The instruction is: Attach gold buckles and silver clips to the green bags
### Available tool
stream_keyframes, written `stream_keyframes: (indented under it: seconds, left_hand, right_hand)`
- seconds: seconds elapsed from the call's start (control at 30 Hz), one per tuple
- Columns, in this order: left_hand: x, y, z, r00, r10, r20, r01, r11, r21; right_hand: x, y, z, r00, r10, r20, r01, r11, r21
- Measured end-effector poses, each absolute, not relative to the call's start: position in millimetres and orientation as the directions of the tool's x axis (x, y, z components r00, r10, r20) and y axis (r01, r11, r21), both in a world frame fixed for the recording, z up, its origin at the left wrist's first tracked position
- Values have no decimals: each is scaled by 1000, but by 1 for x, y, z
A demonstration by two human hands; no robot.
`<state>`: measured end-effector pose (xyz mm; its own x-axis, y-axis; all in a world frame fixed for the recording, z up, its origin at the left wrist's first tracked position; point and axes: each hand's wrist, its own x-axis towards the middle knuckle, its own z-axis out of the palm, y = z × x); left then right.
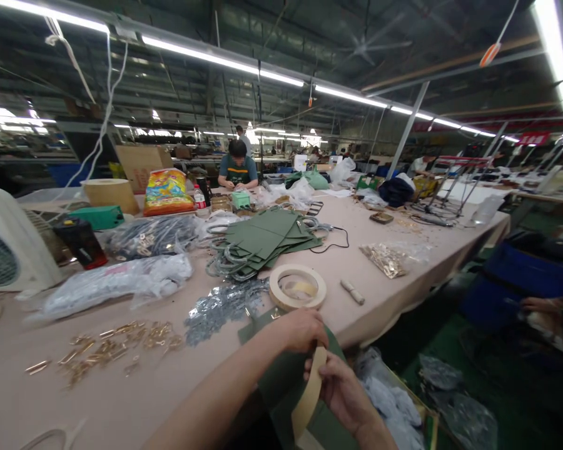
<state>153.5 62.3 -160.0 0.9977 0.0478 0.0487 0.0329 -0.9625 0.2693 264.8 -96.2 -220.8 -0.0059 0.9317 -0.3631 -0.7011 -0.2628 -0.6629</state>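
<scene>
My hands meet low in the view, over the near edge of the pale pink table. My right hand pinches a curved beige strip, probably card or stiff tape. My left hand grips the top edge of a dark green paper bag beside the strip's upper end. A roll of cream tape lies just beyond my left hand. Loose silvery metal pieces and scattered brass fittings lie on the table to the left. A stack of green bags sits farther off.
A person works at the far end of the table among plastic bags. A white fan stands at the left. Beyond the table's right edge are a blue bin, another person's hand, and plastic bags on the green floor.
</scene>
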Motion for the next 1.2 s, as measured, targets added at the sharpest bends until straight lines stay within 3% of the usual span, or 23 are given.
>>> stream_keyframes:
  seconds: [0.17, 0.37, 0.53, 0.7, 0.9, 1.03, 1.2]
  left_hand:
    - [158, 56, -164, 994, 32, 104, 21, -995, 97]
    - [162, 60, -160, 995, 11, 97, 4, -998, 65]
    - [162, 61, -147, 999, 23, 22, 20, -988, 155]
    - [167, 67, -146, 998, 56, -32, 63, -956, 288]
    - [172, 79, -156, 989, 132, -63, 146, -919, 367]
    - [169, 82, -159, 973, 229, -36, 220, -861, 460]
    - [166, 82, -164, 934, 358, -1, 293, -762, 577]
  right_hand:
    - [267, -89, -216, 98, 880, -465, -672, -286, -683]
    - [279, -79, -221, 188, 885, -427, -532, -273, -801]
    - [287, -81, -231, 136, 909, -394, -516, -275, -812]
    - [281, -83, -228, 246, 914, -322, -448, -187, -874]
    - [271, -78, -225, 227, 939, -259, -332, -176, -927]
    - [277, -73, -226, 348, 924, -156, -132, -117, -984]
    - [286, -65, -222, 459, 879, 130, 263, 6, -965]
